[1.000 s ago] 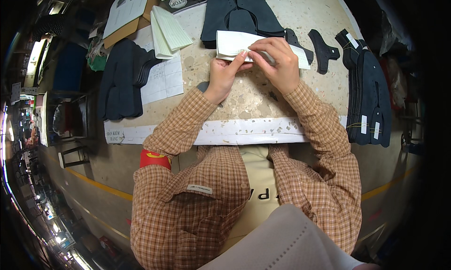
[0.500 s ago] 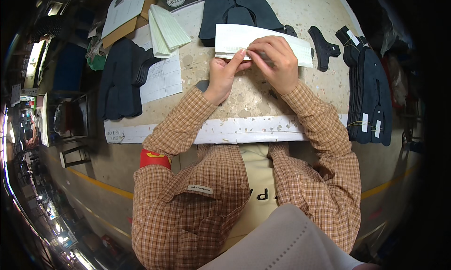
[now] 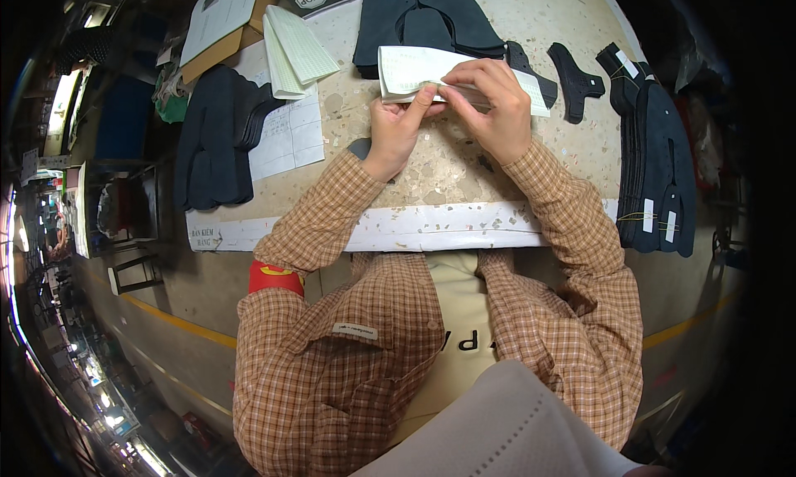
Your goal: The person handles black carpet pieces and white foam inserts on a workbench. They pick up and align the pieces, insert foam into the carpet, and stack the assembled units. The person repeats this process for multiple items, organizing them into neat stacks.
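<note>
Over the table, both hands hold a folded pale green-and-white printed sheet (image 3: 405,64) with rows of small print. My left hand (image 3: 396,133) is closed on its lower left part, the thumb lying on the sheet's near edge. The bent fingers of my right hand (image 3: 496,105) are pinched at the same edge, close to the left thumb. Whether a small piece is between those fingertips I cannot make out. Just beyond the sheet lies a stack of dark shoe-upper pieces (image 3: 377,37). A small dark piece (image 3: 359,148) is partly hidden by my left wrist.
On the left, another stack of dark pieces (image 3: 211,137) lies beside a written paper (image 3: 290,141) and more folded printed sheets (image 3: 303,58). A cardboard box (image 3: 228,25) stands behind them. To the right are a T-shaped dark piece (image 3: 574,83) and tied, tagged bundles (image 3: 655,162).
The sheet has tilted and opened slightly at its left end, showing more print. Both hands keep nearly the same place and pinch. The whole view has shifted a little.
</note>
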The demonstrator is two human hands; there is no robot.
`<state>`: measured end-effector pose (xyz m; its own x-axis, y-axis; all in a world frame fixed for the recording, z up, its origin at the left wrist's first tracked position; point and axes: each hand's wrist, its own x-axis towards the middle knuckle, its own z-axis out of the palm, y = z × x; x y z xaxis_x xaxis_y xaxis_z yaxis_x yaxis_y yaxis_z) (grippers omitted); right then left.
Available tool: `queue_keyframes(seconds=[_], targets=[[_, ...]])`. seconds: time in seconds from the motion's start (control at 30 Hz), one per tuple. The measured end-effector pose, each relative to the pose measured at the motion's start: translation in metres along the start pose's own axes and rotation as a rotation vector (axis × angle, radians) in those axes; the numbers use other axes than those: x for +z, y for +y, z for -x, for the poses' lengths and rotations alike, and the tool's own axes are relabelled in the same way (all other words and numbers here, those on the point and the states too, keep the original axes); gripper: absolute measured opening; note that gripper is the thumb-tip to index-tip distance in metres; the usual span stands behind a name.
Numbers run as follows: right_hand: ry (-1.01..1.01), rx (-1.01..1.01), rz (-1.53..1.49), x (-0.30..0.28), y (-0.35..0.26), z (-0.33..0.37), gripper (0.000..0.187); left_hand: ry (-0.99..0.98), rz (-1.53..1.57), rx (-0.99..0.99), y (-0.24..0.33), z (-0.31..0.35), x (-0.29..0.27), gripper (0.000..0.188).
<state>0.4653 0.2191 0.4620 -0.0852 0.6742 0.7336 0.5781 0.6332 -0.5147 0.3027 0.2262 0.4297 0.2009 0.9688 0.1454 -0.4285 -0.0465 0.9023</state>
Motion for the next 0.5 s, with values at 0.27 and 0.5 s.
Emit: queue_keyframes(seconds=[0.27, 0.5], targets=[[0.055, 0.018, -0.017, -0.0009, -0.0057, -0.0002, 0.012, 0.023, -0.06, 0.099, 0.0013, 0.0017, 0.0036, 0.018], [0.04, 0.034, -0.027, -0.0026, -0.0088, -0.002, 0.012, 0.004, -0.198, 0.184, 0.002, 0.0039, 0.0029, 0.02]])
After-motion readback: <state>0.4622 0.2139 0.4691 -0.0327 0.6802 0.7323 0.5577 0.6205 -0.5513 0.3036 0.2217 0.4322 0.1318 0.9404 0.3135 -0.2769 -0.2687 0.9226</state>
